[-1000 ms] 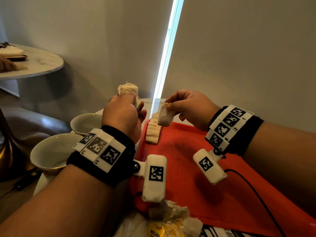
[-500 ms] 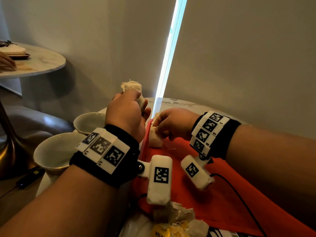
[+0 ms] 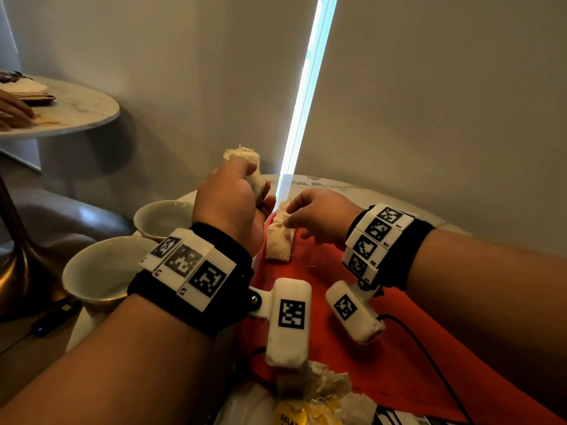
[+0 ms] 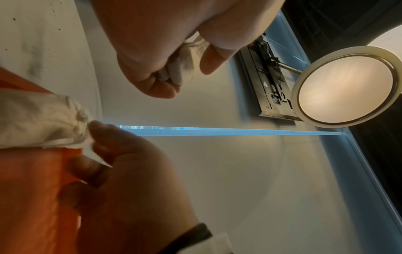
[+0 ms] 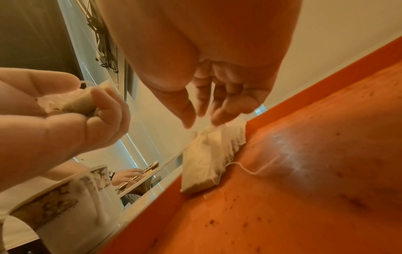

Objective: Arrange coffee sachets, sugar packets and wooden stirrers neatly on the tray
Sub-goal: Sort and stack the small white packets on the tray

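The left hand (image 3: 233, 207) is raised above the left edge of the orange tray (image 3: 383, 348), its fingers (image 5: 104, 106) curled round a bunch of pale sachets (image 3: 250, 167) whose top sticks up past the knuckles; the right wrist view shows the bunch wedged between thumb and curled fingers. The right hand (image 3: 322, 216) hangs low over the tray's far left corner, fingers pointing down and drawn together, the tips pinching the gathered top edge of a sachet in the row of sachets (image 3: 277, 240) there. That row lies on the tray floor along the left rim, the sachets overlapping one another like shingles, running from the far corner toward the near side. A thin white string (image 5: 252, 169) trails from the nearest sachet across the orange floor to the right. The tray floor is speckled with small dark crumbs.

At the near edge of the tray a loose heap of crumpled sachets (image 3: 319, 391) sits on a yellow packet (image 3: 291, 417) printed with the word RELAX. Left of the tray, on the white table (image 3: 322, 182), stand two cream cups (image 3: 101, 271), one near and one farther (image 3: 162, 216), both beside the left wrist. A dark cable (image 3: 429, 357) runs over the tray on the right side. On a second round table (image 3: 76, 108) at the far left, another person's hand (image 3: 15, 111) rests by some flat wooden pieces. A bright slit of daylight (image 3: 306, 96) shows between two window blinds behind the table.
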`<state>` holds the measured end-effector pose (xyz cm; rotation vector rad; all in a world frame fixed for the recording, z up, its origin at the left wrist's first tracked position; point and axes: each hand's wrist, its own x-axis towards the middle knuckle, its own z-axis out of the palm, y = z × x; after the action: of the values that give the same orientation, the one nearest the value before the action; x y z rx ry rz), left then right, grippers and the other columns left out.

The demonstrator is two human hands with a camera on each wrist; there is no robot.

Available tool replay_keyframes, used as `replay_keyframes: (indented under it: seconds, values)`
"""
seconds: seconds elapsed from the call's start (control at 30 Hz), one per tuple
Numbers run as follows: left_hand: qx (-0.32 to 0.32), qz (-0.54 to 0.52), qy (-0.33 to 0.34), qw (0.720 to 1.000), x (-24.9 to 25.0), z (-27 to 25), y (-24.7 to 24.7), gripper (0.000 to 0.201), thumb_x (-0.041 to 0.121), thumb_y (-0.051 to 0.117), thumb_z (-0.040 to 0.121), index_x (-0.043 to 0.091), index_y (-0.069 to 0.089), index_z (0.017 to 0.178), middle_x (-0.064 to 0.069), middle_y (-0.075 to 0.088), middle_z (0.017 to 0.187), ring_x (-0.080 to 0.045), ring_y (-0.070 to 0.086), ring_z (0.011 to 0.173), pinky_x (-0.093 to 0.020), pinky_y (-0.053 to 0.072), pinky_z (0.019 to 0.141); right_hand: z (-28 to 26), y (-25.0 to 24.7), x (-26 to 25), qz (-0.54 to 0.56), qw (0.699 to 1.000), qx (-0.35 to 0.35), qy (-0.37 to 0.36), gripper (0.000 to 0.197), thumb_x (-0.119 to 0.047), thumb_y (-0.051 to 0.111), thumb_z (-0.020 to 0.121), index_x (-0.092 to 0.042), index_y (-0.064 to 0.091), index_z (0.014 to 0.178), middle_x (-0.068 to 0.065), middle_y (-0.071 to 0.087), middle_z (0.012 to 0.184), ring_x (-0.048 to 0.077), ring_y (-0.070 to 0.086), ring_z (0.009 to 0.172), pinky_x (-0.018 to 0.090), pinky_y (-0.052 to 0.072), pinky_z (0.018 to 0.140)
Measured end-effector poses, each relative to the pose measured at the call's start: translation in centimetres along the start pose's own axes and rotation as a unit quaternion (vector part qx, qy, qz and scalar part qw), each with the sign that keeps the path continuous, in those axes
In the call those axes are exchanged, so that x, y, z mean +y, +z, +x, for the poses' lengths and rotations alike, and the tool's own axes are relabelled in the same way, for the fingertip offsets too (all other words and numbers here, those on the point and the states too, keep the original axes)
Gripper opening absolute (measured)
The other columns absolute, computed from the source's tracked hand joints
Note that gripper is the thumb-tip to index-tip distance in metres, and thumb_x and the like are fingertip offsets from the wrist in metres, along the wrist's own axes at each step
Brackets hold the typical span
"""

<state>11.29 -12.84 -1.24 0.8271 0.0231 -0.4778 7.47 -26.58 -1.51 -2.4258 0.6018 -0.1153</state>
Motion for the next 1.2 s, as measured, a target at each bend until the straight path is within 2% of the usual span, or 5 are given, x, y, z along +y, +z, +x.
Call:
replay_keyframes:
  seconds: [0.33,0.5,0.8,1.0,1.2]
  values:
    - [-0.021,-0.061,-0.018,0.998,0.0,-0.4,0.0,0.03,0.032,0.043,0.097,0.012,0.056,0.115,-0.013,0.061,0.106,-0.021,0.06,0.084,-0.031,0.05,0.071,-0.8,0.8,0.3,0.147,0.968,-0.203,0.026,0.008,-0.009,0.062,0.097,-0.005,0.068,0.1,0.02,0.075,0.102,0.028,0.072,0.083,0.04,0.058,0.074]
    - [-0.022,-0.049,-0.045,0.998,0.0,-0.2,0.1,0.028,0.029,0.039,0.103,0.011,0.054,0.118,-0.013,0.061,0.105,-0.02,0.062,0.081,-0.029,0.053,0.066,-0.7,1.4,0.4,0.165,0.967,-0.187,0.043,0.01,-0.001,0.057,0.096,0.0,0.067,0.099,0.018,0.073,0.097,0.021,0.064,0.067,0.027,0.05,0.054]
    - [-0.057,0.01,-0.066,0.996,-0.1,0.3,0.2,0.023,0.015,0.043,0.106,0.005,0.056,0.09,-0.013,0.063,0.084,-0.019,0.062,0.075,-0.027,0.055,0.07,-0.8,0.2,0.5,0.145,0.984,-0.103,0.011,0.011,-0.002,0.062,0.093,-0.01,0.069,0.092,0.009,0.074,0.089,0.019,0.071,0.074,0.032,0.056,0.065]
    - [-0.062,0.05,-0.013,0.997,-0.7,0.4,-0.2,0.024,0.011,0.053,0.101,0.011,0.058,0.125,-0.016,0.066,0.101,-0.021,0.068,0.081,-0.028,0.058,0.057,-0.6,-2.8,-0.5,0.321,0.942,0.079,-0.055,0.025,-0.032,0.059,0.099,-0.008,0.065,0.102,0.004,0.059,0.078,0.016,0.054,0.063,0.029,0.041,0.054]
    - [-0.091,0.09,0.002,0.992,-1.0,0.0,-0.2,0.027,0.008,0.053,0.099,0.007,0.062,0.125,-0.014,0.067,0.094,-0.02,0.066,0.074,-0.026,0.055,0.056,-1.2,-4.1,-1.9,0.283,0.953,0.034,-0.103,0.017,-0.022,0.067,0.094,-0.008,0.068,0.104,0.009,0.065,0.089,0.016,0.057,0.067,0.027,0.044,0.054]
